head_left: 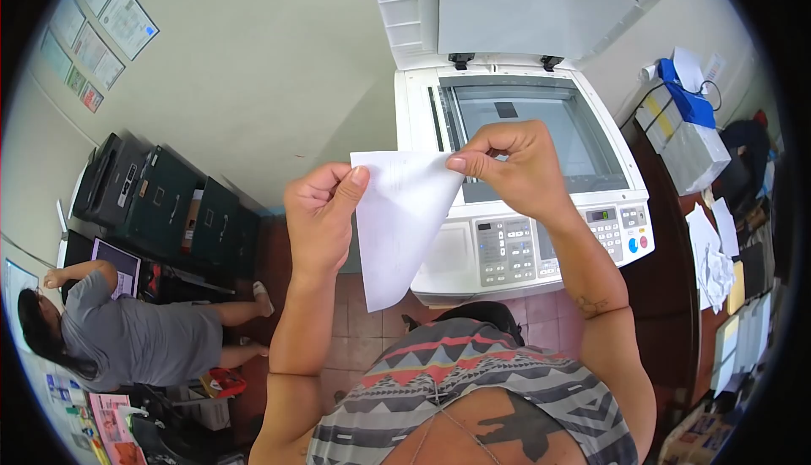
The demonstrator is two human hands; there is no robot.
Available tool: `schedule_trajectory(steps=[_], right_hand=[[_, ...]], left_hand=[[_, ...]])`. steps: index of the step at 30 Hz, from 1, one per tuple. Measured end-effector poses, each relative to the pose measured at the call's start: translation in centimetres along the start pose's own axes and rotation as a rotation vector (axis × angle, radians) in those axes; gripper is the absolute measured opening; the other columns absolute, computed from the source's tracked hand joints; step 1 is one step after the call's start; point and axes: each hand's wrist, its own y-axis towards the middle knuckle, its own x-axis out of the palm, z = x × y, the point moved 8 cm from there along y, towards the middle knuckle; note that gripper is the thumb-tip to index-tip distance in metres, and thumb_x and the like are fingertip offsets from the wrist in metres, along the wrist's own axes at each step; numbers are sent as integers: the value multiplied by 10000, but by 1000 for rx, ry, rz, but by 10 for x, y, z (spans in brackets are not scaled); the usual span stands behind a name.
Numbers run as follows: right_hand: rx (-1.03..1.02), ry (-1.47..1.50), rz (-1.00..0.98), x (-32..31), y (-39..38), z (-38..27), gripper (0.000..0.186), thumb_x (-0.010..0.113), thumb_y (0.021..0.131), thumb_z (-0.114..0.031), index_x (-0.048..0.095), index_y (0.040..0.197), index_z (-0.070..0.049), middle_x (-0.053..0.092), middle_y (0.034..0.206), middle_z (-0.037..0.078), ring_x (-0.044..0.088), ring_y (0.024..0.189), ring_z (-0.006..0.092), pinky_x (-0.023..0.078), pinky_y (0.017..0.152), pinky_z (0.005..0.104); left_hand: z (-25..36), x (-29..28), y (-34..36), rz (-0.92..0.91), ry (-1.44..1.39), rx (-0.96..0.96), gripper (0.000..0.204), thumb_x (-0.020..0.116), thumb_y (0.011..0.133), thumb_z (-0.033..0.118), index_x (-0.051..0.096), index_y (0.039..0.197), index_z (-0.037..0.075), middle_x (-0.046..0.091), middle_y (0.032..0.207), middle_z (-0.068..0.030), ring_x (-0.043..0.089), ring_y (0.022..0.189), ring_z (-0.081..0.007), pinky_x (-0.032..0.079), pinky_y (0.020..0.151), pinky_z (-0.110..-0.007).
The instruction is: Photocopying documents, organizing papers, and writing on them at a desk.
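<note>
A white sheet of paper (393, 237) hangs between my two hands, held by its upper corners and curling toward its lower end. My left hand (323, 212) pinches the upper left corner between thumb and fingers. The upper right corner is pinched in my right hand (515, 169), which is over the front left part of the scanner glass (583, 144). That glass belongs to a white photocopier (409, 119) whose lid (532, 9) stands raised. A small dark patch (505, 110) shows on the glass. The paper partly covers the copier's left side.
The copier's button panel (507, 254) faces me. To the right, a brown desk (667, 296) bears crumpled papers (711, 254) and a wrapped paper stack (697, 161). At left, a person in grey (144, 330) sits by a laptop (118, 266), near dark green filing cabinets (160, 199) with a black printer (110, 182).
</note>
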Motion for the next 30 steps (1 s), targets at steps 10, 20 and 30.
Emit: schedule_trajectory(steps=[10, 20, 30], right_hand=[[-12, 435, 203, -14, -5, 18, 186, 737, 914, -159, 734, 888, 25, 701, 781, 58, 623, 681, 92, 518, 629, 236], [8, 324, 123, 24, -11, 4, 120, 747, 875, -57, 706, 799, 27, 672, 706, 23, 580, 679, 57, 469, 607, 223], [-328, -277, -112, 64, 15, -72, 309, 826, 754, -159, 714, 991, 4, 700, 854, 107, 631, 754, 183, 495, 703, 290]], left_hand=[[-13, -20, -3, 108, -70, -74, 152, 695, 947, 86, 699, 852, -33, 587, 711, 49, 425, 628, -16, 308, 564, -199], [-2, -27, -14, 99, -68, 32, 129, 704, 936, 73, 712, 879, -42, 597, 717, 44, 433, 625, -22, 317, 562, -201], [29, -21, -9, -109, 248, 52, 162, 712, 940, 108, 721, 893, -47, 628, 703, 33, 489, 626, -20, 391, 554, -197]])
